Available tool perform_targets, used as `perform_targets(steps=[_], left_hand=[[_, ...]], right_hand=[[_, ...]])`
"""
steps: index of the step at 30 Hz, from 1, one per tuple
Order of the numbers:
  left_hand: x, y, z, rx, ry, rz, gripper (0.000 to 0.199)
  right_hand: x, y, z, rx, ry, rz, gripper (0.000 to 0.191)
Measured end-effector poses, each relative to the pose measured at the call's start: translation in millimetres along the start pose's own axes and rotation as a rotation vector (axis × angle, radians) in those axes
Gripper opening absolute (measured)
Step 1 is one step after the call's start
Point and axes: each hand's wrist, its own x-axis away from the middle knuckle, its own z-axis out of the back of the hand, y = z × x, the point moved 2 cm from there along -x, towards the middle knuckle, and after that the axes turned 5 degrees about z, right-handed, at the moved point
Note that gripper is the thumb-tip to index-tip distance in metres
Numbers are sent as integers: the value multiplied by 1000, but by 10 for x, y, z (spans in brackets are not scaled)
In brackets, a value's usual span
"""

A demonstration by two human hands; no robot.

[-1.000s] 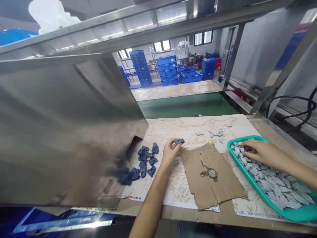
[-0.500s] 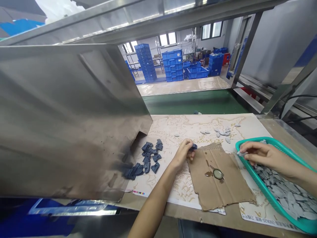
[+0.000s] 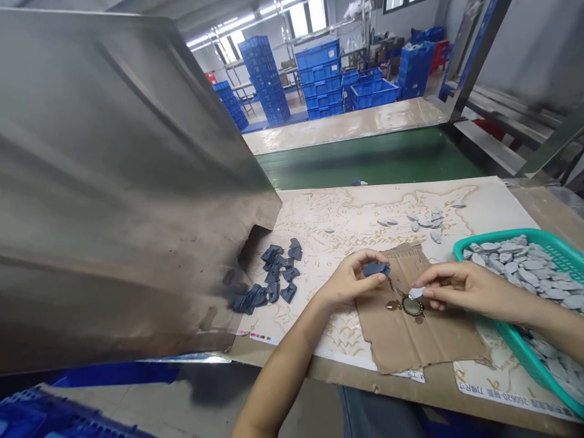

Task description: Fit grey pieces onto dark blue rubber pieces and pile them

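Slate-blue piece (image 3: pixel 376 269) is being pinched in the left hand (image 3: pixel 349 278) at 10 o'clock of the pendant (image 3: pixel 411 306), a grey chip (image 3: pixel 416 293) in the right hand (image 3: pixel 465 289) at 2 o'clock.

Dark blue moulded piece (image 3: pixel 376 269) and pale grey chip (image 3: pixel 416 293), held just apart

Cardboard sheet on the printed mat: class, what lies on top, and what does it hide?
A round metal-rimmed disc and a small brown blob lie on the torn cardboard. Beneath it, the printed mat is covered, so nothing there can be seen.
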Motion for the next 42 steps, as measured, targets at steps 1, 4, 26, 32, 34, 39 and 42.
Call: perform_targets(steps=[1,4,26,32,34,39,42], left_hand=[[5,-6,1,-14,-8,-23,55],[20,-17,16,-40,-7,-29,49],[75,20,-27,-246,-49,-29,53],[87,-55,-65,-787,153,-523,41],[102,-71,-83,-921,249,-731,39],[117,-29,-118,-961,261,-952,23],[118,9,-122,-958,217,-943,14]], right_hand=[[-1,9,-1,47,-13,17,50],[7,-60,-37,247,-14,176,41],[49,-284,-115,364,155,309,49],[26,-153,-147,-57,291,94,55],[20,-118,-172,-120,300,84,55],[28,-104,-191,-179,330,54,55],[30,-94,-165,-164,397,65,56]])
